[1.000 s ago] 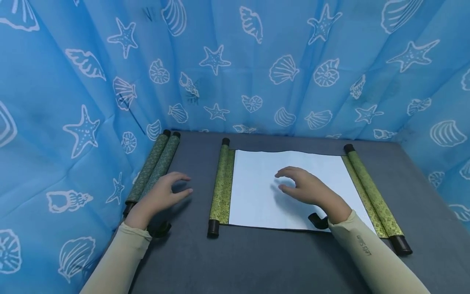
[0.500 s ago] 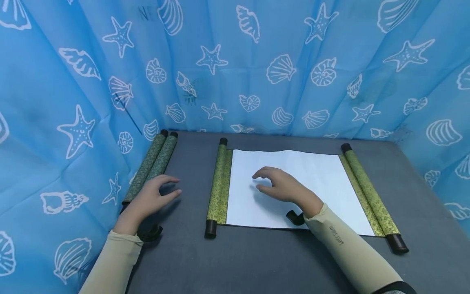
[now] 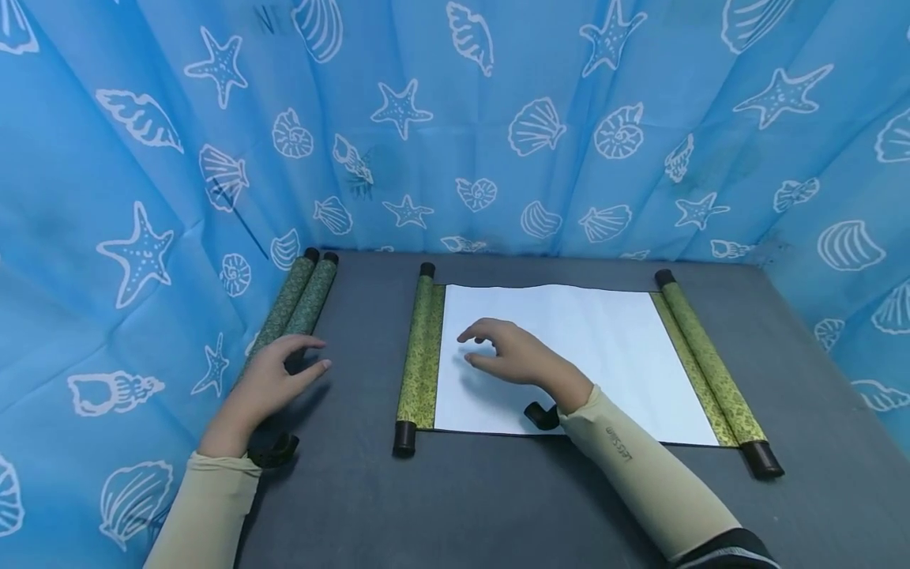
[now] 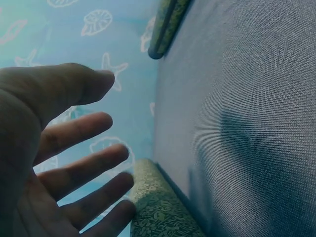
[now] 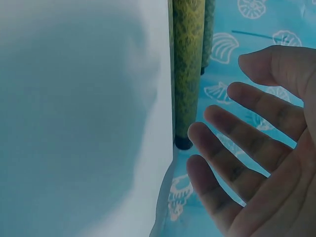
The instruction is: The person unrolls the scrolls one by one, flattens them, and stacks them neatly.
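A scroll lies partly unrolled, its white sheet (image 3: 569, 340) spread between a yellow-green left roll (image 3: 412, 363) and a matching right roll (image 3: 714, 363), both with dark end knobs. Over the left part of the sheet hovers my right hand (image 3: 519, 356), fingers loosely bent and holding nothing. The right wrist view shows its spread fingers (image 5: 239, 145) beside the left roll (image 5: 187, 74). My left hand (image 3: 263, 387) is at the near end of a dark green rolled scroll (image 3: 313, 296), covering part of it. In the left wrist view, its lower fingertips overlap this roll (image 4: 160, 207); nothing is gripped.
The green scroll's two rolls lie side by side along the left edge of the grey table (image 3: 455, 506). A blue curtain (image 3: 441, 158) with white shells and starfish encloses the back and sides. Dark curved straps (image 3: 542, 416) sit at both wrists.
My right hand has moved left across the white sheet toward its left roll. My left hand has shifted slightly left. The head view has turned a little, and the scrolls stay in place.
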Demonstrator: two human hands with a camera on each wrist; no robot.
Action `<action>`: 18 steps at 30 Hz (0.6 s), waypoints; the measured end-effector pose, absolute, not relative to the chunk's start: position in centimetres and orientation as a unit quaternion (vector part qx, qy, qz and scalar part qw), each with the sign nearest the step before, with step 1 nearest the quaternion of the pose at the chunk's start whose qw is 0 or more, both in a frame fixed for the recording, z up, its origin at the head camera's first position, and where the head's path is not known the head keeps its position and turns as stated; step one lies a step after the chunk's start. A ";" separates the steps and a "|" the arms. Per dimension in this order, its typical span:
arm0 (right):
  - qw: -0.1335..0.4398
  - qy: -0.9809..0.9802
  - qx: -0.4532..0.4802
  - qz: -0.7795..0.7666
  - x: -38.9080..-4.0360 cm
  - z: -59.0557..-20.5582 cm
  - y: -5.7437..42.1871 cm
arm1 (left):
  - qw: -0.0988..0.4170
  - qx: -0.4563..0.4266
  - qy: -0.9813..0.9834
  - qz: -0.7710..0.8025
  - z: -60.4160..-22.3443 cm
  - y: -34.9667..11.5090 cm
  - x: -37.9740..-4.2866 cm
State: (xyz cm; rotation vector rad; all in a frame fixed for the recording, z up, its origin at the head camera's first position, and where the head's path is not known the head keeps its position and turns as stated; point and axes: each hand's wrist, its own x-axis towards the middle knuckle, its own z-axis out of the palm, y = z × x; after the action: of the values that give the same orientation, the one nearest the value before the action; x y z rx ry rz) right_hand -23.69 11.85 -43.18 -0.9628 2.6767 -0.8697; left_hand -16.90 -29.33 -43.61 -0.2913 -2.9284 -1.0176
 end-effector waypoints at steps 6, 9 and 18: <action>0.089 0.885 -0.339 -0.307 -23.5 -43.2 10.6 | 0.033 -0.100 -0.940 -0.323 -43.5 -29.6 -17.1; 0.087 0.878 -0.344 -0.320 -23.5 -43.1 10.0 | 0.035 -0.097 -0.939 -0.327 -43.4 -29.9 -17.1; 0.080 0.860 -0.361 -0.352 -23.4 -43.4 8.2 | 0.050 -0.062 -0.941 -0.330 -42.3 -31.3 -17.3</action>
State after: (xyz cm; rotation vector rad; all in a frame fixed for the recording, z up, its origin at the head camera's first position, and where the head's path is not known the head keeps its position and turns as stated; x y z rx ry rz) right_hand -23.37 8.20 -43.44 -1.0814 2.5720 -1.0521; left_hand -17.25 -31.35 -42.34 -0.1900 -2.8653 -1.0041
